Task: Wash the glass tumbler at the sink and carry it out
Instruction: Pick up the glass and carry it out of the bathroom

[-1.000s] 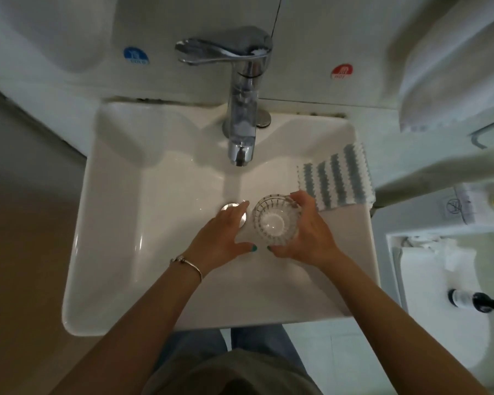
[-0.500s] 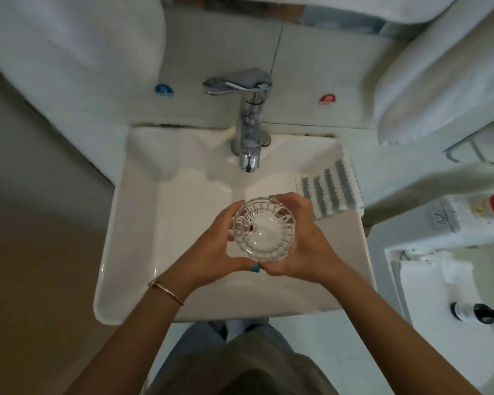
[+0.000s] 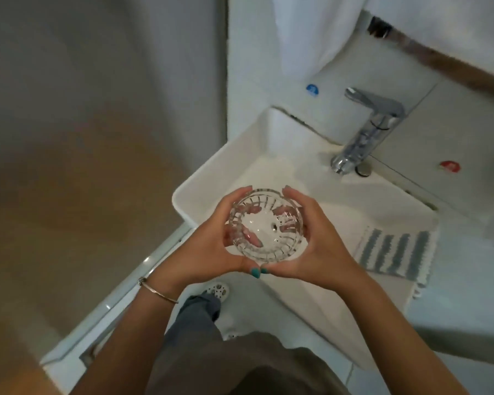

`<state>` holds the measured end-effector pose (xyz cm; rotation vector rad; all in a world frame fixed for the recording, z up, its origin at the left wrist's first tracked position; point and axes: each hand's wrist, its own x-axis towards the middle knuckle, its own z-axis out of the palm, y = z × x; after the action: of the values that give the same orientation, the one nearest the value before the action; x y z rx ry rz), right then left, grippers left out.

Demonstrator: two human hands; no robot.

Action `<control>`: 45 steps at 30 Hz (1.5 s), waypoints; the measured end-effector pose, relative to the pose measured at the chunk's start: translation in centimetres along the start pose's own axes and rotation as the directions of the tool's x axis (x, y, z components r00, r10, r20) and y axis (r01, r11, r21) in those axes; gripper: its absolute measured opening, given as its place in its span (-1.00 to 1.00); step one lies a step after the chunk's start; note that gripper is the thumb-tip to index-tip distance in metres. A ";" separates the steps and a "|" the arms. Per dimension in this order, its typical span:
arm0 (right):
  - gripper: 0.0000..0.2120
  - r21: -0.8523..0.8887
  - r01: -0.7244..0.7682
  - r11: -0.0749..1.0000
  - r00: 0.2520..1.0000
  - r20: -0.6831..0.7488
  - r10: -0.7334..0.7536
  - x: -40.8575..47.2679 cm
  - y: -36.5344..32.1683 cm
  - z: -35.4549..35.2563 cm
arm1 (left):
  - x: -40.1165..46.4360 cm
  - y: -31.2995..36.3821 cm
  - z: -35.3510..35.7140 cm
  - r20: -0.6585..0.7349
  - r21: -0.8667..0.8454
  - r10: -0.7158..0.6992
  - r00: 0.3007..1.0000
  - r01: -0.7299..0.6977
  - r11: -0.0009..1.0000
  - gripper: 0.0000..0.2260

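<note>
The clear ribbed glass tumbler (image 3: 265,226) is upright, seen from above, cupped between both hands over the near left corner of the white sink (image 3: 283,172). My left hand (image 3: 211,246) wraps its left side and my right hand (image 3: 317,240) its right side, thumbs touching in front. The chrome faucet (image 3: 365,135) stands at the back of the sink, to the upper right of the glass; I see no water running from it.
A grey-and-white striped cloth (image 3: 394,252) lies on the sink's right rim. A white towel (image 3: 311,32) hangs above. A doorway with a white threshold (image 3: 120,303) and brown floor (image 3: 54,195) lies to the left. My foot in a white slipper (image 3: 217,290) is below.
The tumbler rose out of the basin and both hands closed around it. The view swung left, so the sink now lies to the right and the doorway shows.
</note>
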<state>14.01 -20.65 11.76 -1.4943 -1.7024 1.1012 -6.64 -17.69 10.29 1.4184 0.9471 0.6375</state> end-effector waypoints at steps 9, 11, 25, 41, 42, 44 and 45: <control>0.01 0.129 -0.019 0.991 0.860 0.508 -0.050 0.1 -4.4 7.7 | -13.7 -1.1 -0.3 -0.446 -0.114 -0.136 0.885 0.095 0.989 0.00; 0.02 0.133 0.001 0.991 0.811 0.580 -0.079 0.1 -5.8 10.3 | -16.7 -1.9 -0.8 -0.525 -0.101 -0.146 0.838 0.109 0.989 0.03; 0.09 0.181 0.089 0.979 0.452 0.869 -0.202 -5.7 -16.9 33.3 | -41.1 -6.8 -6.9 -0.868 -0.069 -0.164 0.468 0.213 0.975 -0.06; 0.10 0.258 0.203 0.944 0.066 0.959 -0.277 -7.3 -27.6 55.1 | -57.4 -10.8 -15.0 -0.982 -0.168 -0.181 0.057 0.181 0.969 -0.07; 0.11 0.270 0.212 0.939 0.054 0.957 -0.287 -7.5 -28.2 56.2 | -58.1 -11.0 -15.4 -0.983 -0.178 -0.183 0.024 0.145 0.973 -0.09; 0.10 0.273 0.216 0.937 0.036 0.957 -0.287 -7.9 -29.0 58.2 | -59.4 -11.3 -16.2 -0.981 -0.193 -0.192 -0.023 0.089 0.977 -0.08; 0.10 0.271 0.217 0.938 0.027 0.959 -0.284 -8.0 -29.4 59.2 | -60.2 -11.6 -16.7 -0.981 -0.194 -0.192 -0.034 0.077 0.978 -0.07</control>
<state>-49.64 -40.22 10.66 -0.0112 -2.5916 2.1995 -53.29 -60.78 10.38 0.4666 2.1723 1.6551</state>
